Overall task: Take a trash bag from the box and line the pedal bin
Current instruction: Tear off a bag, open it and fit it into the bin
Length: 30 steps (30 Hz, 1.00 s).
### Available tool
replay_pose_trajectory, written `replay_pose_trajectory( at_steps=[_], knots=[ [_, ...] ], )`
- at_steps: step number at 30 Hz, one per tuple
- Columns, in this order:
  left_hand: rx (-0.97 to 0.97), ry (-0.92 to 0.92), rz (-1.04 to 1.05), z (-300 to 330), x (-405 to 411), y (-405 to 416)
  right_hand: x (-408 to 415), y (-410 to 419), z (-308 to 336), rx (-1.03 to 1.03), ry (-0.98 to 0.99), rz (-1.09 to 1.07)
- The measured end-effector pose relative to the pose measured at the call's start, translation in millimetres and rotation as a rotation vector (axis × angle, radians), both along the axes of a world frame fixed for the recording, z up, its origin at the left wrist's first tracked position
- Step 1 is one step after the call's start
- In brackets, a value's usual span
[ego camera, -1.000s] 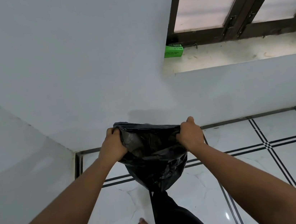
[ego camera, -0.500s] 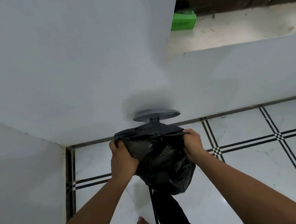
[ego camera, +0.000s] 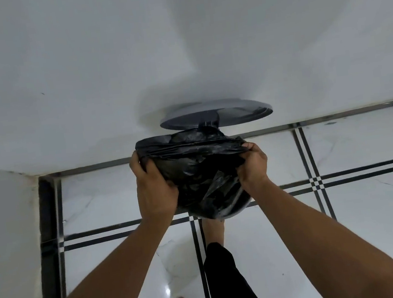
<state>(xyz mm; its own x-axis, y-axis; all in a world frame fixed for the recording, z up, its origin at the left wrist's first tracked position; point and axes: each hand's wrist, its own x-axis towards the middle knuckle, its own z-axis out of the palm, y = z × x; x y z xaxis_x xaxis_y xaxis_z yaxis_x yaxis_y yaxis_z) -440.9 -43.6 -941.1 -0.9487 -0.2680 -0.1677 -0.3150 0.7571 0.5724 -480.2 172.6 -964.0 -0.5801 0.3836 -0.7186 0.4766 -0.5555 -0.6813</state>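
Both hands are gripping the black trash bag (ego camera: pixel 201 170) at its mouth: the left hand (ego camera: pixel 155 191) is closing its grip on the left edge, the right hand (ego camera: pixel 252 164) is pinching the right edge. Between the two grips the bag is covering the pedal bin (ego camera: pixel 238 206), only a dark curve of which is showing below the right grip. Just beyond the grips, the grey lid (ego camera: pixel 216 116) is standing raised against the white wall (ego camera: pixel 81 76). A bare foot (ego camera: pixel 213 229) is sitting right under the bag on the tiled floor (ego camera: pixel 361 214).
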Motion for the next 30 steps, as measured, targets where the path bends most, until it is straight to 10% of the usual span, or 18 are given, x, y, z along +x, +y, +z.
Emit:
replay_pose_trajectory(
  at_steps=[8,16,19,22,30],
  knots=[
    [-0.252,-0.229,-0.513,-84,-20,19,-1,26,-64,1.163,-0.405,1.288],
    [-0.227,-0.098,-0.292,-91,-45,29,-23,21,-76,0.238,-0.183,0.507],
    [-0.262,-0.076,-0.537,-97,-43,28,-29,25,-80,0.73,-0.281,0.97],
    [-0.243,-0.547,-0.75,-114,-46,27,-20,24,-77,1.148,-0.442,1.366],
    [0.027,-0.426,-0.459,-98,-67,31,-11,62,-74,1.33,-0.068,1.044]
  ],
)
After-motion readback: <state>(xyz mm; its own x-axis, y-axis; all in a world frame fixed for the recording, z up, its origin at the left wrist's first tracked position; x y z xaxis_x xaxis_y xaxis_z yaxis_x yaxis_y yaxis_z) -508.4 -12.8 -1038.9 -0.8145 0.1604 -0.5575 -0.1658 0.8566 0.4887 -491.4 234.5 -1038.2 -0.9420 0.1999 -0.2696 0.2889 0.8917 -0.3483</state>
